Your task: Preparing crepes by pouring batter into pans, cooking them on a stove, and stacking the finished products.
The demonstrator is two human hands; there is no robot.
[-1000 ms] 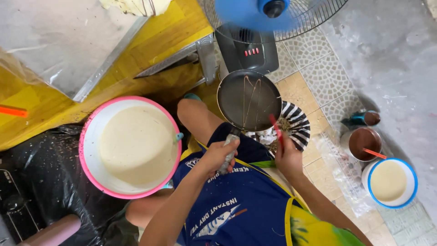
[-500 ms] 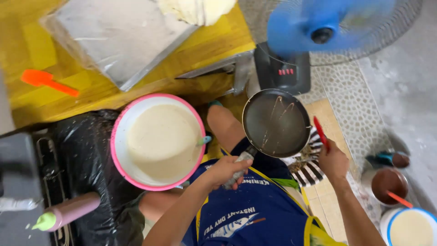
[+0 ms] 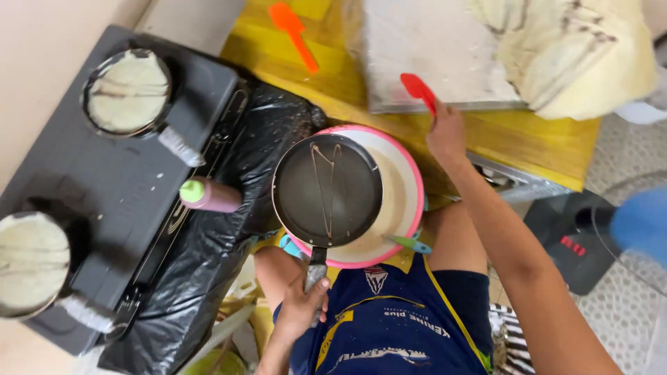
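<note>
My left hand (image 3: 303, 303) grips the handle of a small dark frying pan (image 3: 326, 190). The pan hangs level over a pink-rimmed bowl of pale batter (image 3: 401, 208), and thin batter streaks line its inside. My right hand (image 3: 445, 133) is raised over the yellow table (image 3: 535, 142) and holds a red spatula (image 3: 418, 89) near the edge of a metal tray (image 3: 431, 62). Thin cooked crepes (image 3: 563, 52) are piled on that tray at the upper right. A teal-handled ladle (image 3: 410, 244) sticks out of the bowl.
A dark stove (image 3: 104, 187) at the left carries two pans with pale crepes (image 3: 128, 90) (image 3: 28, 264). A pink bottle with a green cap (image 3: 208, 195) lies on black plastic (image 3: 229, 229). An orange spatula (image 3: 297, 31) rests on the table. A blue fan (image 3: 625, 229) stands at the right.
The view swung left, bringing the stove into sight. My left hand carried the pan from the right side to above the batter bowl. My right hand rose with the red spatula toward the tray.
</note>
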